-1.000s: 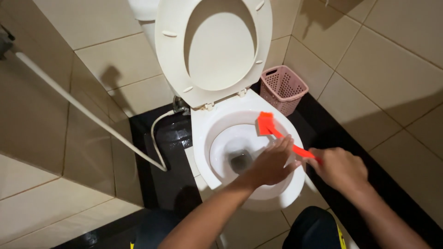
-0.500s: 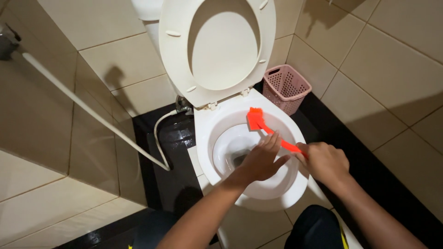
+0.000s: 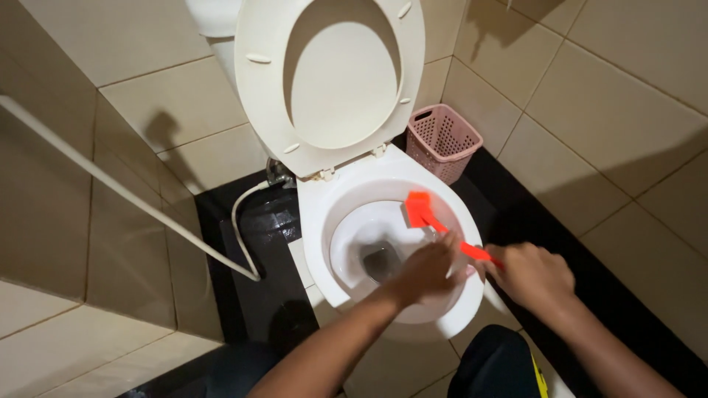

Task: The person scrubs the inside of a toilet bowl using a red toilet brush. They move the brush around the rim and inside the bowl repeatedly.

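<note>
While both the left hand [image 3: 428, 269] and right hand [image 3: 531, 274] are gripping the orange brush [image 3: 422, 210], scrubbing is seemingly underway at the toilet bowl [image 3: 324, 221] in mid-frame; reaching lower likely demands tilting.

Single head-worn view: looking steeply down, close over the toilet bowl [image 3: 391, 221] at frame centre, facing the tiled back wall [image 3: 169, 125]; forearms entering from the lower edge.

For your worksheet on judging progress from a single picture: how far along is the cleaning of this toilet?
Done: the seat is up and the bowl open. In hand: both hands, left hand and right hand, grip the orange brush, its head against the bowl's upper inner wall. Left, by the look of it: the lower bowl and the rim; no foam or cleaner shows, so scrubbing seems partway at most.
</note>
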